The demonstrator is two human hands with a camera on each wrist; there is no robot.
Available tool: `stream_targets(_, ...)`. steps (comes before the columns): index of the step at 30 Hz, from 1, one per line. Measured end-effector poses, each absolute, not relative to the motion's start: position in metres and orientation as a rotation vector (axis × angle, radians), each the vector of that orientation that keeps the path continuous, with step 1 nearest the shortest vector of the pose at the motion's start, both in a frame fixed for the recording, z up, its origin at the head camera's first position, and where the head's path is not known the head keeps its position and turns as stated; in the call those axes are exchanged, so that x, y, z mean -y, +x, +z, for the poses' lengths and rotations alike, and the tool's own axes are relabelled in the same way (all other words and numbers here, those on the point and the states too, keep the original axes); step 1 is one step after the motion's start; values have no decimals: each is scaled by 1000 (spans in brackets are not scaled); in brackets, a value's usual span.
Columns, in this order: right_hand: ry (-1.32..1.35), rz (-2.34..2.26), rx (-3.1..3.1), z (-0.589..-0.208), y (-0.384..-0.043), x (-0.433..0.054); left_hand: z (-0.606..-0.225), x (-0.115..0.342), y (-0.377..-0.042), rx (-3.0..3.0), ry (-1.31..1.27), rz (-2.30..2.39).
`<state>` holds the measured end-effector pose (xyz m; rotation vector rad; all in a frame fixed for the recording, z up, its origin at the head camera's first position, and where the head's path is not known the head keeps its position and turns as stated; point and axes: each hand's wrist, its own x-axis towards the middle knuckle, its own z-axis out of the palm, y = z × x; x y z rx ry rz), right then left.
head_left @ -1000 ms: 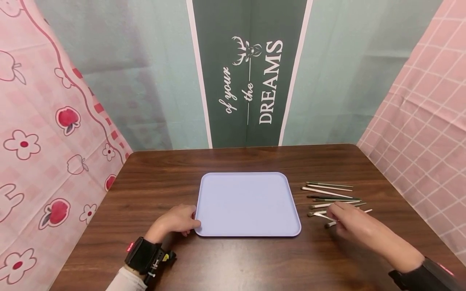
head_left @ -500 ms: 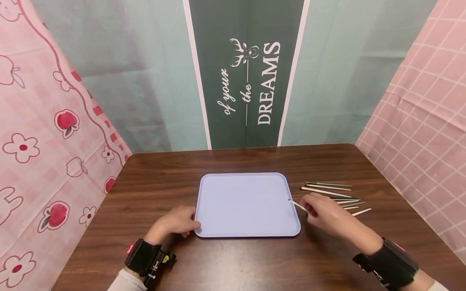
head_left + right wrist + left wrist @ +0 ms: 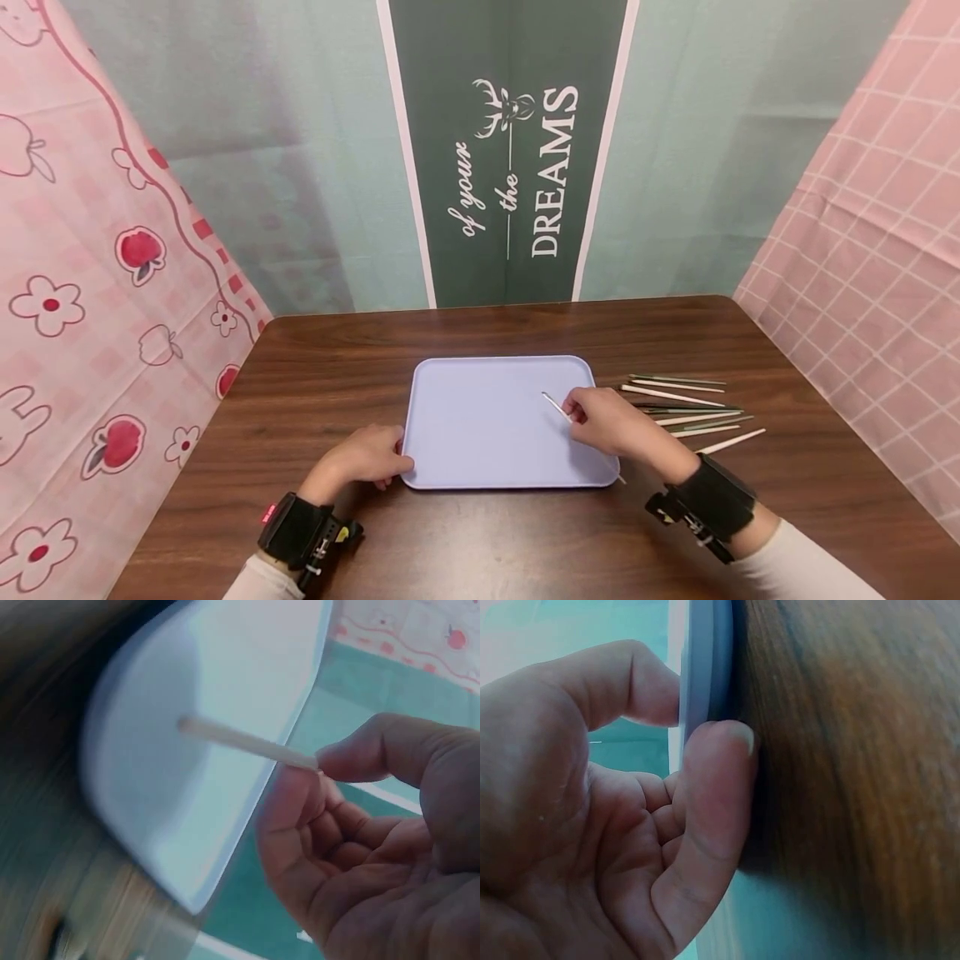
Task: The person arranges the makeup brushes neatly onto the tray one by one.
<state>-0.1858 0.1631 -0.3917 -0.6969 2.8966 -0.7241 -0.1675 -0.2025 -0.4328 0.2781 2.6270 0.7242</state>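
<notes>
In the head view my left hand (image 3: 365,454) grips the near left corner of a pale lavender tray (image 3: 480,425), its thumb over the rim. The left wrist view has the tray's edge (image 3: 699,682) between thumb and finger. Above the tray's right half, my right hand (image 3: 611,423) pinches a slim paintbrush (image 3: 557,407) between thumb and fingertips. The brush slants, its tip toward the far left; most of its length is hidden behind the hand. From the right wrist, the pale brush (image 3: 240,740) stands out over the tray (image 3: 142,761).
Several paintbrushes (image 3: 672,389) with white, green and dark handles lie side by side on the brown wooden table (image 3: 337,358), right of the tray. My right forearm partly covers them. Patterned cloths (image 3: 510,167) hang behind the table and on both sides.
My right hand has picked up a paintbrush from the group at the right and carried it left over the tray. The left hand has stayed at the tray's corner.
</notes>
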Motion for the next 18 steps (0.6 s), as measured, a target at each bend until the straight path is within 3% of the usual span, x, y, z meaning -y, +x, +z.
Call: stream_targets(18, -397, -809, -2682, -396, -218, -94, -432, 203, -167, -2637, 315, 707)
